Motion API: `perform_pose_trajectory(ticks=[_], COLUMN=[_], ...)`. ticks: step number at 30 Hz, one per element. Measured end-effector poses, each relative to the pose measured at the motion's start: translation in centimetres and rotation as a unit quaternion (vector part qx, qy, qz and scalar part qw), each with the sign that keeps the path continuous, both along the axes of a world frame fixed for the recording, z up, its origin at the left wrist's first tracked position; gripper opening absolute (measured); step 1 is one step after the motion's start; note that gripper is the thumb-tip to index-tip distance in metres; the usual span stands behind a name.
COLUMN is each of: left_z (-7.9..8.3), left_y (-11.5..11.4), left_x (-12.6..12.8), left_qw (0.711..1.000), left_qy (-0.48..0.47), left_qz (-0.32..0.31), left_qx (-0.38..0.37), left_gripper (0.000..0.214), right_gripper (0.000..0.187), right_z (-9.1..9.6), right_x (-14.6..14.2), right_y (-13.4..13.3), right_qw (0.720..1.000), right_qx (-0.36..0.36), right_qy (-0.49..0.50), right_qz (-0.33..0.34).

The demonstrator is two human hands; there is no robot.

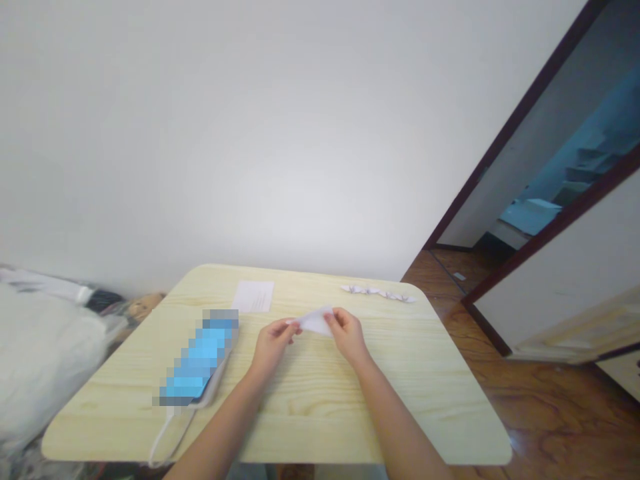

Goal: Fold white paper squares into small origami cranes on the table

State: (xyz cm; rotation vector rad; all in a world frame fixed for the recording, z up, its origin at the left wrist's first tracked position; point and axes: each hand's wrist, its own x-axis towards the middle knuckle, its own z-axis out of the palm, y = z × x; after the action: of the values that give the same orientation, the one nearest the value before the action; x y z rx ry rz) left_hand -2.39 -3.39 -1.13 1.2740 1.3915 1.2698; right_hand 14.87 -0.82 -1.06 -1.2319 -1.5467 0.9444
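Closed fingers [291,327] pinch a folded white paper [315,321] over the pale wood table [320,427].
The left hand [273,347] and right hand [347,337] hold it from either side, forearms reaching in from the near edge; some fingertips are hidden behind the paper.

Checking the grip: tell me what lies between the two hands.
Folded white paper lies between the left hand and the right hand, pinched by both, as the head view shows.

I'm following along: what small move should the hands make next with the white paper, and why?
Perhaps lower it: the left hand and right hand hold the folded white paper in the air above the pale wood table, whose bare surface could firm up a crease.
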Motion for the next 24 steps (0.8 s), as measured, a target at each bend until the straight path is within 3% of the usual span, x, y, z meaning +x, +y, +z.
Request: perform_pose_trajectory(ticks=[7,13,24], left_z=[0.46,0.04,0.68], left_y=[-0.16,-0.16,-0.51], left_x=[0.27,0.28,-0.03], left_qw=[1.000,0.996,0.993], left_qy=[-0.007,-0.078,-0.118], left_qz=[0.025,0.050,0.027], left_qx=[0.018,0.000,-0.016], left_gripper=[0.027,0.029,0.032], right_gripper=[0.033,0.031,0.030], right_z=[0.50,0.69,0.75], right_x=[-0.12,-0.09,0.11], right_y=[-0.44,-0.67,-0.72], right_qw=[0.995,0.993,0.993], right_qx=[0.054,0.074,0.076], right_qy=[-0.069,-0.076,-0.066], right_qz=[-0.037,-0.048,-0.056])
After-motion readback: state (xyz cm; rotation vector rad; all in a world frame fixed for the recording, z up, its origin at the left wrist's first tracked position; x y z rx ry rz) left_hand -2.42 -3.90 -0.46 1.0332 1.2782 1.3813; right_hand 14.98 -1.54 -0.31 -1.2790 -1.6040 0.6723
